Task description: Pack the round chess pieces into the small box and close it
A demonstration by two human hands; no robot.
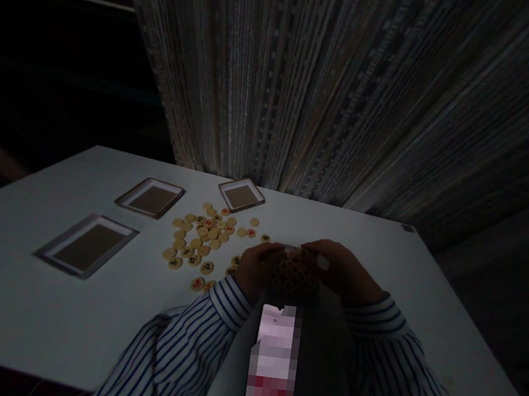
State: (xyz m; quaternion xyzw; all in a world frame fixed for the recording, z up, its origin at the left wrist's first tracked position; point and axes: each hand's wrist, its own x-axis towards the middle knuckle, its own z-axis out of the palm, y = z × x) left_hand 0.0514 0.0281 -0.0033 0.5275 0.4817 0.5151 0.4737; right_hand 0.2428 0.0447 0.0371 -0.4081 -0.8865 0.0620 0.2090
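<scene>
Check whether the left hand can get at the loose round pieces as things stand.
Probably yes: the loose round pieces lie on the table beside the left hand, nothing visible blocking, though it's currently busy at the packed pieces.

The pale tan discs (207,268) are either plain or marked in red or black, the surface (133,323) is a dim bluish white, the shallow boxes (151,199) have brown bottoms and whitish inner walls, the sleeves (187,355) are white with blue stripes, and the far curtain (278,84) is streaked grey.
</scene>
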